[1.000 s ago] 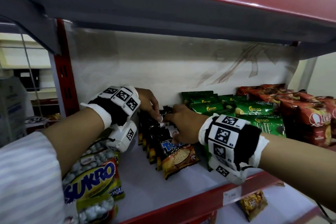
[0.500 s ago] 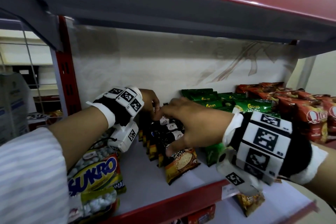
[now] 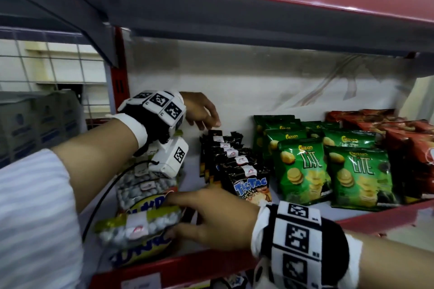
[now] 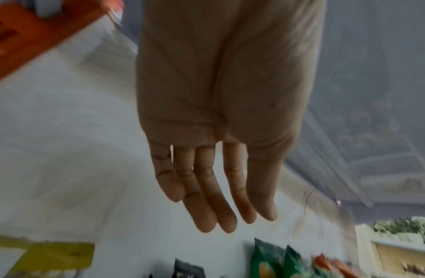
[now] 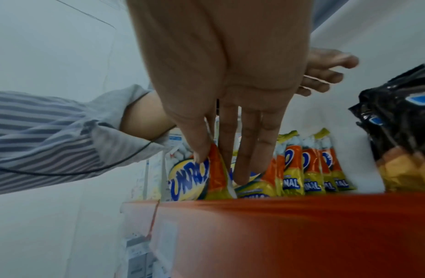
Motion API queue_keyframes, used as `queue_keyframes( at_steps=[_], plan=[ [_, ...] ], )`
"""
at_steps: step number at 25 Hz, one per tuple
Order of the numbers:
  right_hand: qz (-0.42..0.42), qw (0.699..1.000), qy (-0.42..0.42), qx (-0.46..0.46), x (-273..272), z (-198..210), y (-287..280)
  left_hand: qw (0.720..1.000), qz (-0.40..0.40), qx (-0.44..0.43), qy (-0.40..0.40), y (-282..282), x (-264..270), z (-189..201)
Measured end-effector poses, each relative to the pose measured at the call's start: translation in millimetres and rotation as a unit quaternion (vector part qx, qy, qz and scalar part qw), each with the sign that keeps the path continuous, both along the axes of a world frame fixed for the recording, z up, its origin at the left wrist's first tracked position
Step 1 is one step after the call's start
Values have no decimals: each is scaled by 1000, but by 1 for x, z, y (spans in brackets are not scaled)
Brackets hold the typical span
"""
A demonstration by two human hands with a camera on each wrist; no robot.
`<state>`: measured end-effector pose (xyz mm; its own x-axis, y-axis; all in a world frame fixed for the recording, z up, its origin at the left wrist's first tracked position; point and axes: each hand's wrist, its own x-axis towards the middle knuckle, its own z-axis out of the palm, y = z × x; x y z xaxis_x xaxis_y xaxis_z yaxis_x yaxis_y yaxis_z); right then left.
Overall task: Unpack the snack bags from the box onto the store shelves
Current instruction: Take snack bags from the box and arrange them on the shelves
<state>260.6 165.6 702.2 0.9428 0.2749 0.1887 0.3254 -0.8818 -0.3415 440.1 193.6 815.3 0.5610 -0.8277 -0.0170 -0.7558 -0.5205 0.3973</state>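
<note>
My right hand reaches left along the shelf front to the foremost Sukro bag, a yellow and orange pack that leans forward. Its thumb lies on the bag's face and its straight fingers go behind the bag's edge, pinching it. More Sukro bags stand in a row behind. My left hand hovers with fingers straight over the back of the row of black Tic Tac bags and holds nothing. No box is in view.
Green Chitato Lite bags and red bags fill the shelf to the right. The red shelf lip runs under my right wrist. The upper shelf hangs low overhead. A cable runs from my left wrist.
My right hand left the Tic Tac row and moved down and left to the front Sukro bag. My left hand let go of the Tic Tac bags and lifted slightly.
</note>
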Motion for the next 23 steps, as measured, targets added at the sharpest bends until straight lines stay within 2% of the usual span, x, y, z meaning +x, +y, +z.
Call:
queue_keyframes(
  at_steps=[4, 6, 9, 10, 12, 13, 15, 18, 20, 23],
  plan=[
    [-38, 990, 11, 135, 14, 8, -2, 999, 45, -27, -7, 43, -24, 19],
    [-58, 979, 38, 192, 25, 4, -5, 996, 75, -12, -56, 70, -38, 22],
    [-77, 979, 63, 178, 34, 2, -3, 980, 131, 9, -150, 106, -62, 7],
    [-75, 977, 72, 185, 36, -1, -1, 975, 156, 14, -158, 118, -69, -5],
    [-87, 974, 86, 193, 31, -2, -8, 974, 173, 13, -143, 130, -84, -31],
    [-68, 976, 112, 175, 37, -1, -1, 975, 192, 5, -109, 151, -90, -47],
    [-97, 975, 161, 118, 32, 1, -3, 987, 156, -12, -33, 165, -96, -72],
    [-108, 974, 192, 57, 37, -1, -1, 984, 145, 100, 20, 181, -96, -98],
    [-88, 974, 176, 111, 39, -4, -1, 984, 140, 85, 72, 181, -89, -108],
    [-61, 969, 167, 169, 38, -5, 1, 982, 179, 31, 48, 176, -80, -111]
  ],
)
